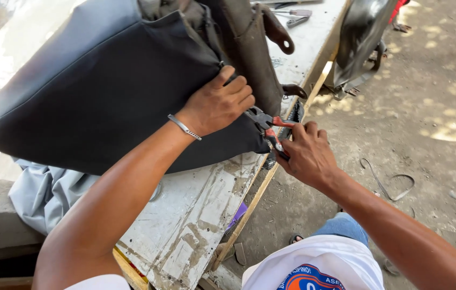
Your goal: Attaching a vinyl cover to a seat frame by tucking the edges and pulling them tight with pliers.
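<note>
- Left hand [218, 103]: palm down, fingers spread and pressed flat on the dark seat cover [104, 80] near its lower corner; it pins the cover and clasps nothing. A metal bracelet [184, 127] circles the wrist.
- Right hand [306, 153]: fingers curled tight round the red handles of the pliers [267, 126], whose dark nose points at the cover's edge just beside the left fingers.
- Seat cover: large, black and padded, lying on the worn white table [196, 209] and reaching its right edge.
- Brown bag [249, 48]: stands behind the left hand, touching the cover.
- Grey cloth [45, 193]: bunched under the cover's left end.
- Tools [292, 15]: lie at the table's far end, well apart.
- White shirt [314, 266]: bears a round blue and orange emblem, bottom centre.
- Loose strap [389, 185]: on the dirt ground, right.
</note>
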